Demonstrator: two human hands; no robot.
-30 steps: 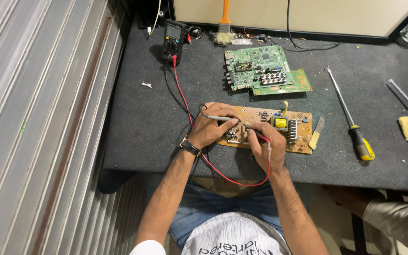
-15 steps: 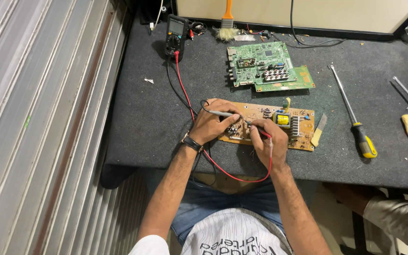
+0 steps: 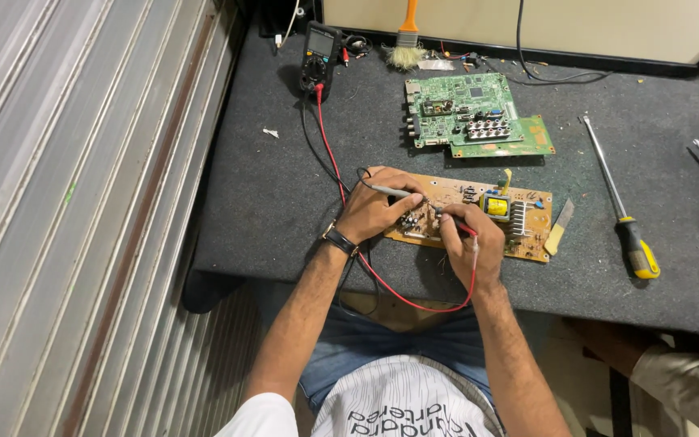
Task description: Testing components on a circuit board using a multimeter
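Observation:
A tan circuit board (image 3: 527, 212) with a yellow transformer lies on the dark mat near the front edge. My left hand (image 3: 378, 209) rests on the board's left end and is shut on a black test probe (image 3: 388, 192). My right hand (image 3: 468, 243) grips the red test probe (image 3: 461, 227), its tip down on the board's middle. Red and black leads (image 3: 327, 137) run from the probes back to a black multimeter (image 3: 319, 53) at the far left of the mat.
Two green circuit boards (image 3: 471, 117) lie behind the tan one. A long screwdriver with a yellow-black handle (image 3: 620, 202) lies to the right, a small knife (image 3: 557, 231) beside the board, and an orange brush (image 3: 404, 40) at the back. A metal shutter (image 3: 82, 202) fills the left.
The view has shifted slightly. Both hands stay on the tan board with the probes, with only small adjustments of the tips.

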